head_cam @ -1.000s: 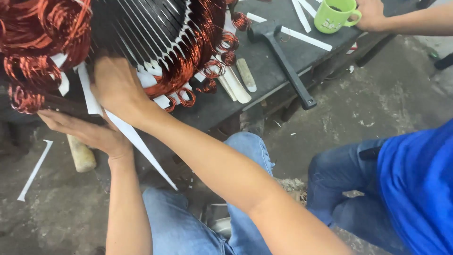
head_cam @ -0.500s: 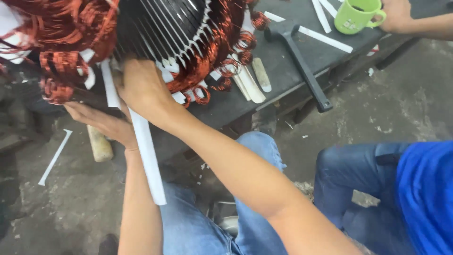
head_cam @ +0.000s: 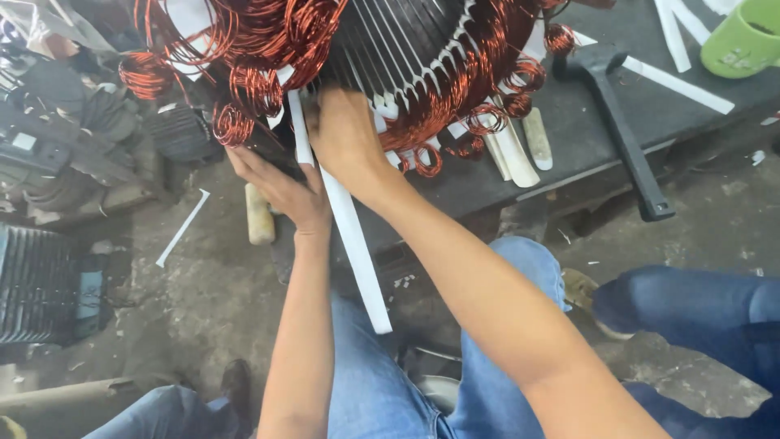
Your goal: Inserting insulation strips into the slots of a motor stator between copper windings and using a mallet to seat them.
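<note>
A motor stator [head_cam: 406,41] with dark slots and loops of copper wire [head_cam: 244,49] lies on a dark bench. My right hand [head_cam: 345,134] presses against the stator's lower rim, fingers closed on a long white insulation strip [head_cam: 345,219] that runs from the slots down toward my lap. My left hand [head_cam: 276,187] lies just left of the strip, palm up, fingers spread under the copper coils and touching the stator's edge.
A black hammer [head_cam: 621,122] lies on the bench [head_cam: 585,138] at the right, with white strips [head_cam: 674,81], wooden wedges [head_cam: 516,150] and a green mug [head_cam: 743,41]. Another person's blue-clad legs [head_cam: 691,309] are at the right. A wooden handle [head_cam: 258,215] and motor parts [head_cam: 36,284] lie on the floor.
The view has shifted so the stator sits further right. The white strip has swung from slanted to nearly upright under my right hand. The other person's hand at the mug is out of view.
</note>
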